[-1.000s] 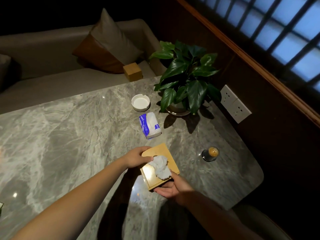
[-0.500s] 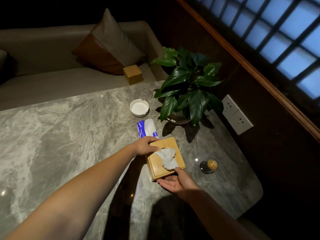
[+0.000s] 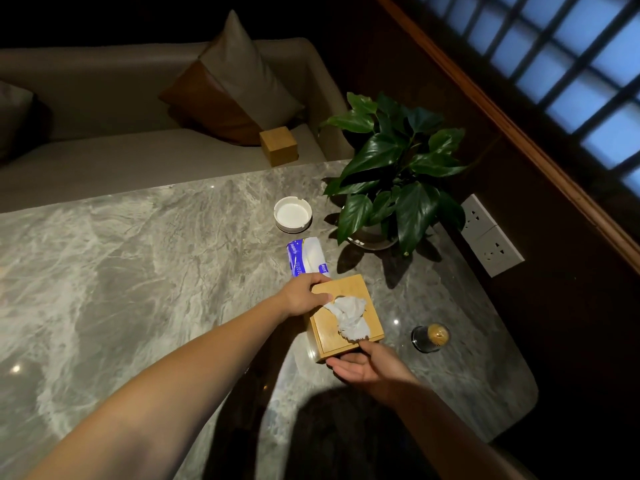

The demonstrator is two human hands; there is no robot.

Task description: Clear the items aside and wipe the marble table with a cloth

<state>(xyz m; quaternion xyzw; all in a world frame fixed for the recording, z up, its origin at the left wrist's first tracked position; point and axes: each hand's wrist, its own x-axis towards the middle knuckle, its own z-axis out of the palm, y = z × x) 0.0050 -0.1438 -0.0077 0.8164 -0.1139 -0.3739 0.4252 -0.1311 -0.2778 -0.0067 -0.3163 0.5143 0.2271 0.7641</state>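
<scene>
A wooden tissue box (image 3: 353,332) with a crumpled white tissue (image 3: 349,315) sticking out of its top stands on the grey marble table (image 3: 138,271). My left hand (image 3: 304,296) grips the box's far left corner, fingers curled over the edge. At the box's near side is my right hand (image 3: 363,368), palm up, fingers against the bottom edge. Just beyond the box lies a blue and white tissue pack (image 3: 306,256), and a white ashtray (image 3: 292,214) sits further back.
A potted green plant (image 3: 391,174) stands at the table's far right corner. A small dark glass jar with a cork top (image 3: 431,337) sits right of the box. A second wooden box (image 3: 278,145) rests on the sofa beyond. Wall sockets (image 3: 491,235) are at right.
The wooden box, held by both hands, has shifted away from me toward the tissue pack and plant. My left hand now partly covers the pack's near end.
</scene>
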